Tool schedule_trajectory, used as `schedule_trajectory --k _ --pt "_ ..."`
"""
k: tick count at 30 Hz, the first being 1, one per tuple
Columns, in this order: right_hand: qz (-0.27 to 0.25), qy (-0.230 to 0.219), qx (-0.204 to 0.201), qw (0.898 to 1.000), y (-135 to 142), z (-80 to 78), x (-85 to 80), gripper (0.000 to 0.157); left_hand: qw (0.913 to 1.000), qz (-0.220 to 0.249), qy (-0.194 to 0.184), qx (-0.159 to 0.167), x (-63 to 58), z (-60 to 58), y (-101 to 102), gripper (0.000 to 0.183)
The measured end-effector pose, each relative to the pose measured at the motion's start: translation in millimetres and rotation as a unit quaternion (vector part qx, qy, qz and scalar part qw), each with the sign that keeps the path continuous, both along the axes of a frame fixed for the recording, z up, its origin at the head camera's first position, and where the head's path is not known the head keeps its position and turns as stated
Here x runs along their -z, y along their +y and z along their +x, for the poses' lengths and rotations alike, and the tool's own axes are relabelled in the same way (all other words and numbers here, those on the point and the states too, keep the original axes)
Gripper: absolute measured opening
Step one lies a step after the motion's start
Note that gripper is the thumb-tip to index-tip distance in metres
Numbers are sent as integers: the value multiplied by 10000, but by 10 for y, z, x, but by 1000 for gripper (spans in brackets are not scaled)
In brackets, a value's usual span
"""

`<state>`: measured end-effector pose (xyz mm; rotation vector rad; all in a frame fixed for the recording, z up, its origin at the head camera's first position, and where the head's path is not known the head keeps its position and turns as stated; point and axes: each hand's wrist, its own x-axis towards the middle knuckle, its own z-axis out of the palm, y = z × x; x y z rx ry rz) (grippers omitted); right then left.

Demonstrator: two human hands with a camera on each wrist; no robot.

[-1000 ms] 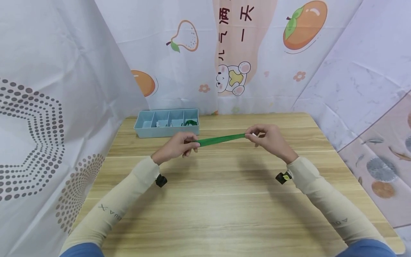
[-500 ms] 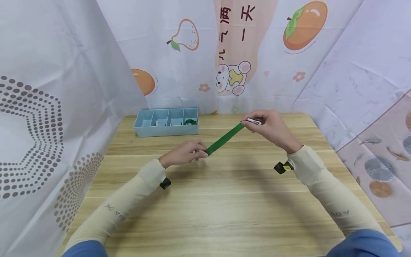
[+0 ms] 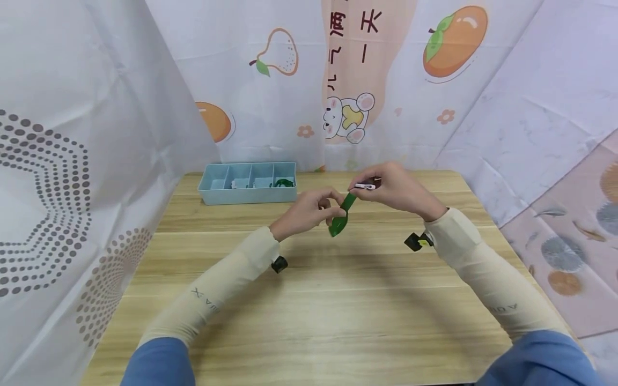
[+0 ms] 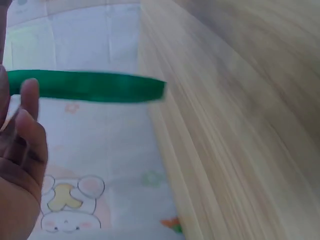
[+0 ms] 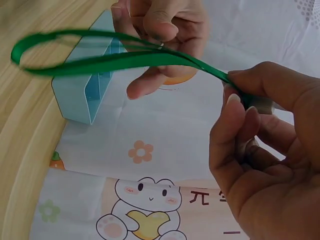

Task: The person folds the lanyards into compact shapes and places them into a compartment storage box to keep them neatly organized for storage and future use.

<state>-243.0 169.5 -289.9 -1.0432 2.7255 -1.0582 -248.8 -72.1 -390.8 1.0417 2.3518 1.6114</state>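
A green ribbon (image 3: 339, 224) is doubled into a long loop that hangs down from my right hand (image 3: 393, 187). My right thumb and fingers pinch the ribbon's upper end, and a small white clip (image 3: 365, 186) lies in the same hand. My left hand (image 3: 309, 210) is at the ribbon's left side. In the right wrist view, the left hand's fingers (image 5: 145, 85) are parted around the ribbon, without a clear pinch. The left wrist view shows the ribbon (image 4: 100, 86) stretching past the left fingers, slightly blurred.
A light blue box (image 3: 248, 197) with several compartments stands at the table's back left. Small white pieces and a green coil (image 3: 285, 183) lie in its compartments. A wooden table (image 3: 318, 321) lies below my hands, with a printed curtain (image 3: 309, 102) behind it.
The ribbon was stretched between both hands; its left end is released and it now hangs as a loop from the right hand. My left hand has moved right, close to the right hand.
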Motion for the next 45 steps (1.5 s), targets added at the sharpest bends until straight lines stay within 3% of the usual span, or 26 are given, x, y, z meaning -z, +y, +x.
schedule_trajectory --k 5,12,22,28,30,36,41,45 --pt "-43 -17 -102 9999 -39 -12 -41 4 9976 638 -166 187 26 31 29 13" --pt "-163 -148 67 9997 -8 -44 -78 5 9856 1479 -710 412 120 60 42 14" --pt "-268 -7 386 9989 -8 -116 -133 6 9806 1674 -991 227 238 111 54 18" --pt "-344 -131 555 9978 8 -131 -128 8 9834 1516 -984 -138 220 118 37 20" --pt "-410 -186 622 9970 18 -134 -113 9 9818 1497 -1136 -266 201 116 27 20" --pt "-683 -315 517 9958 9 -93 -58 11 9669 1639 -1927 -324 173 83 1 29" --pt "-704 -19 3 9975 -74 43 7 7 9498 2044 -2331 -426 172 53 -22 44" --pt "-527 189 -432 9975 -178 189 104 14 9372 2350 -2489 -669 158 27 -59 42"
